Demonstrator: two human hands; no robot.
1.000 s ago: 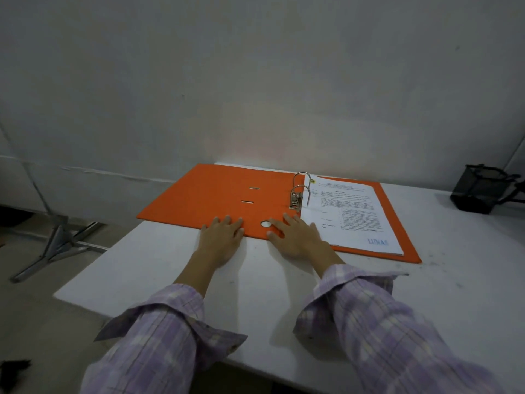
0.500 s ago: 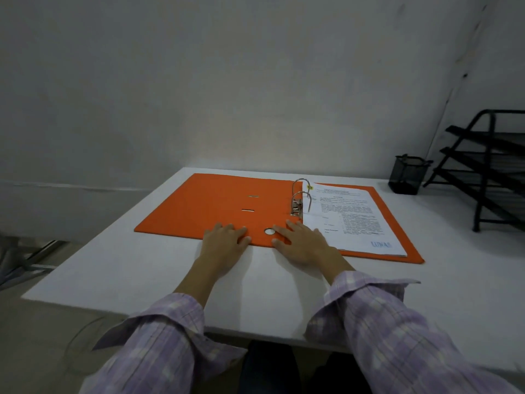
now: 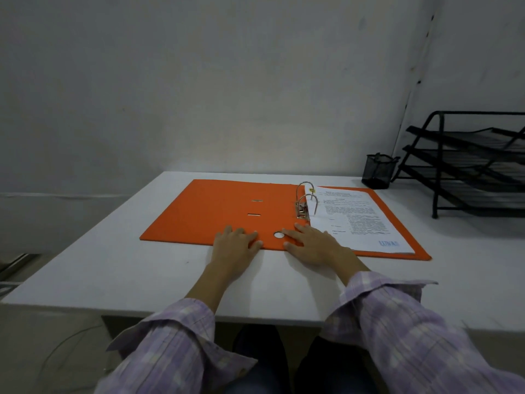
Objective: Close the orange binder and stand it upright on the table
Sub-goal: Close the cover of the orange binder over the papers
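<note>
The orange binder [image 3: 216,211] lies open and flat on the white table [image 3: 159,268]. Its metal rings [image 3: 305,199] stand up at the spine, and a stack of printed sheets [image 3: 358,220] rests on the right half. My left hand [image 3: 234,247] lies flat, palm down, with its fingertips on the binder's near edge. My right hand [image 3: 311,245] lies flat beside it, fingers spread on the spine part next to the round finger hole [image 3: 279,235]. Neither hand grips anything.
A black mesh pen cup [image 3: 379,170] stands at the table's back right. A black tiered paper tray rack [image 3: 468,163] fills the right side. A wall runs close behind the table. The table's left edge drops off to the floor.
The view has swung to the right, which brings the tray rack into sight. Both hands and the binder stay as they were.
</note>
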